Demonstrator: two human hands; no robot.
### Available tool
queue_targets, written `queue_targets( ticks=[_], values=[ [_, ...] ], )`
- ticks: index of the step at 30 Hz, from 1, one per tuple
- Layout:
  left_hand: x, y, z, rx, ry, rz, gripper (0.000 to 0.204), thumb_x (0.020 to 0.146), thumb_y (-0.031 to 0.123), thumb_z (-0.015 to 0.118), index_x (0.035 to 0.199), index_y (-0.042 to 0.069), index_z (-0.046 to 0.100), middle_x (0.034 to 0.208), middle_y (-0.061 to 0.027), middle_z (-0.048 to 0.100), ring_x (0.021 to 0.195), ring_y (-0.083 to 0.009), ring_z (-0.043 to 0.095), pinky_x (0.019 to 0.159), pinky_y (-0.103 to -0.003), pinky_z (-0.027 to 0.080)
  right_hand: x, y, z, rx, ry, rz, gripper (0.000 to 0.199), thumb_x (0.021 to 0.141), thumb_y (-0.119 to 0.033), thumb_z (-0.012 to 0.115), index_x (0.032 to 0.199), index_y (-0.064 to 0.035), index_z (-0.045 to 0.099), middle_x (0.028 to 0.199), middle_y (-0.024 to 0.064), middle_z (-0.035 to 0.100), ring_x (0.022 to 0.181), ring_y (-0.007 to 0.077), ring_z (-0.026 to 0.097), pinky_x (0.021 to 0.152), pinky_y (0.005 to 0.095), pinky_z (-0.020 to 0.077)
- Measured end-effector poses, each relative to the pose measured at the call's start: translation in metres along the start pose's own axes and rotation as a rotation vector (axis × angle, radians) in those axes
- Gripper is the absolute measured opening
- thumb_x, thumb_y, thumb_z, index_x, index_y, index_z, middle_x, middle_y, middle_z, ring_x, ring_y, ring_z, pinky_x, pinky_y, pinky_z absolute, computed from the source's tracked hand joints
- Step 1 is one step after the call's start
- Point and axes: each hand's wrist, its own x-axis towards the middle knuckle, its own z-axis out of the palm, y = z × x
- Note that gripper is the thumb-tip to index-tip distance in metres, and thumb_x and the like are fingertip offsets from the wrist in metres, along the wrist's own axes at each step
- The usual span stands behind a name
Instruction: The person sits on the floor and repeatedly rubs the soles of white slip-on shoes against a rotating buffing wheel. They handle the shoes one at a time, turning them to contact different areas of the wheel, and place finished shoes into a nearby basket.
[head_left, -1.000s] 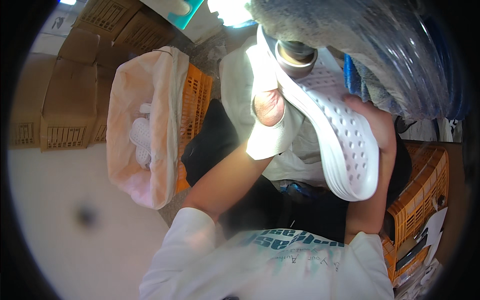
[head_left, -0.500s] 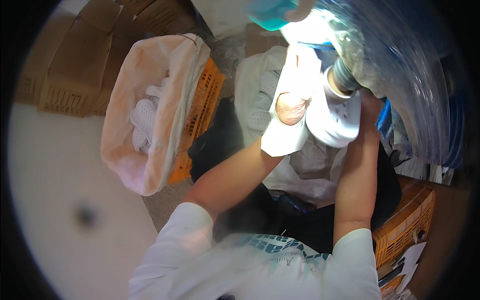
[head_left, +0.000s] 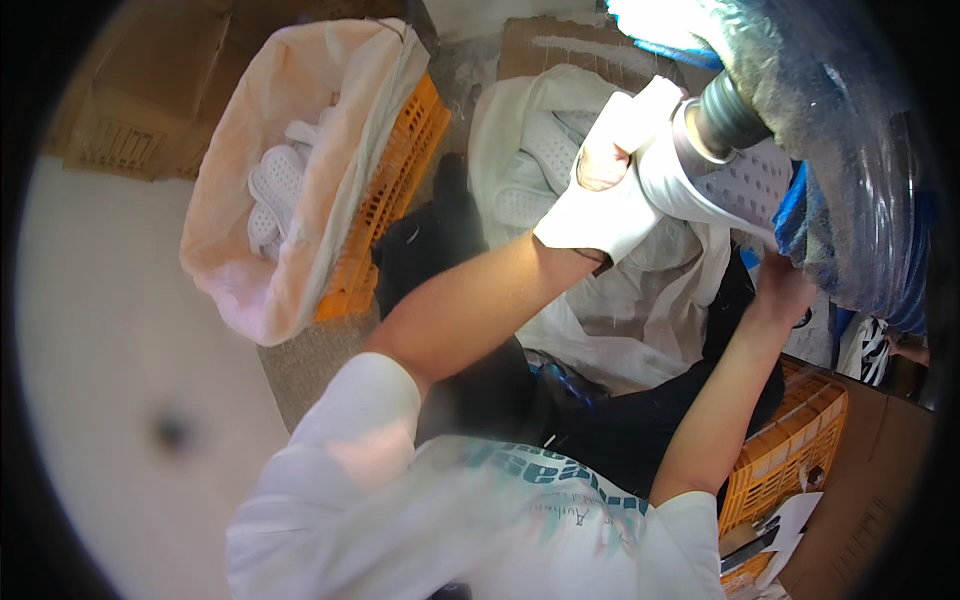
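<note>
While the left hand (head_left: 612, 165) grips, the sole (head_left: 748, 187) has seemingly turned.

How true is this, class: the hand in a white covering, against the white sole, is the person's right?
Not true: it is the person's left hand. The head view shows it in the white covering, against the white sole.
</note>
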Motion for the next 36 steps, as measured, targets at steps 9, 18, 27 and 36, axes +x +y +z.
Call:
queue_targets(
  ticks=[9, 18, 27, 36],
  values=[
    [-0.003, 0.007, 0.012, -0.879, 0.023, -0.480, 0.028, 0.090, 0.026, 0.063, 0.109, 0.005, 0.063, 0.103, -0.0095, 0.067, 0.092, -0.0197, 0.065, 0.082, -0.037, 0.054, -0.194, -0.022, -0.011, -0.436, 0.162, 0.181, 0.071, 0.079, -0.005, 0.059, 0.143, 0.0027, 0.030, 0.126, 0.0220, 0.052, 0.103, 0.0327, 0.062, 0.073, 0.0371, 0.0592],
    [-0.008, 0.003, 0.010, -0.777, -0.067, -0.467, 0.030, 0.090, 0.028, 0.062, 0.110, 0.005, 0.062, 0.103, -0.0095, 0.067, 0.091, -0.0198, 0.065, 0.082, -0.037, 0.054, -0.201, -0.006, 0.080, -0.395, 0.078, 0.315, 0.077, 0.073, -0.009, 0.058, 0.139, 0.0127, 0.025, 0.119, 0.0297, 0.053, 0.095, 0.0357, 0.066, 0.064, 0.0360, 0.0622],
    [0.014, 0.008, -0.004, -0.687, -0.011, -0.397, 0.032, 0.091, 0.030, 0.062, 0.111, 0.005, 0.062, 0.103, -0.0095, 0.067, 0.091, -0.0200, 0.065, 0.081, -0.037, 0.054, -0.136, 0.003, 0.115, -0.356, 0.000, 0.367, 0.067, 0.077, -0.009, 0.049, 0.134, 0.0174, 0.027, 0.115, 0.0347, 0.056, 0.089, 0.0444, 0.068, 0.070, 0.0387, 0.0633],
    [0.065, 0.012, -0.028, -0.483, 0.142, -0.299, 0.034, 0.091, 0.032, 0.062, 0.111, 0.005, 0.062, 0.103, -0.0094, 0.067, 0.090, -0.0201, 0.066, 0.081, -0.037, 0.054, -0.061, 0.032, 0.094, -0.087, -0.510, 0.268, 0.069, 0.091, -0.021, 0.064, 0.140, 0.0140, 0.030, 0.121, 0.0301, 0.058, 0.098, 0.0472, 0.065, 0.079, 0.0414, 0.0625]
  ],
)
